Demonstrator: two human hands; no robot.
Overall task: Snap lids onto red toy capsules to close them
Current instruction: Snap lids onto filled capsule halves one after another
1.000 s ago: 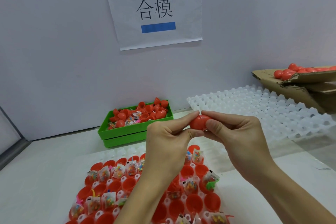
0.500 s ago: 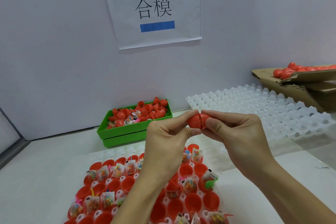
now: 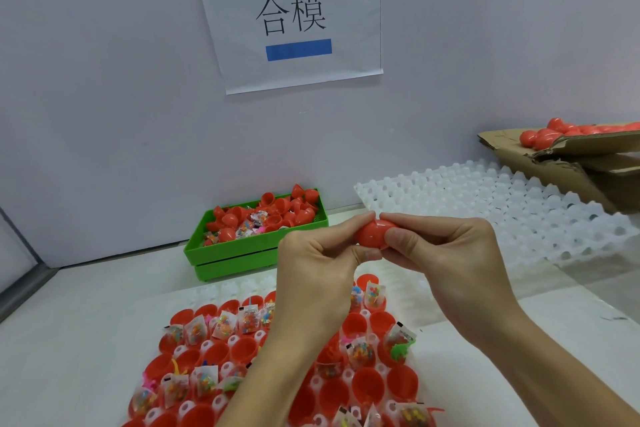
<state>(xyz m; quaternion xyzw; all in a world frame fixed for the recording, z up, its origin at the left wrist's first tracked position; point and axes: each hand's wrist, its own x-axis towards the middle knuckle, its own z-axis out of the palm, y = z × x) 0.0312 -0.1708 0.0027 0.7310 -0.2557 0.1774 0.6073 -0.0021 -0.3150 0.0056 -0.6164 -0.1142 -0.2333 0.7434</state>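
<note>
Below the grip lies the white tray [image 3: 207,293] on the surface [image 3: 69,340], full of open red capsule halves [image 3: 367,388], many with small toy bags. Beyond the grip to the left stands a green bin [image 3: 235,253] of red lids. The left hand [image 3: 315,274] and right hand [image 3: 446,260] together pinch one red capsule [image 3: 372,234] between fingertips and thumbs, in the air.

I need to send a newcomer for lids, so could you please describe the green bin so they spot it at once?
Start at the paper sign taped to the wall. Directly below it, against the wall, stands the green plastic bin. It is the only green container, heaped with loose red capsule halves.
</note>
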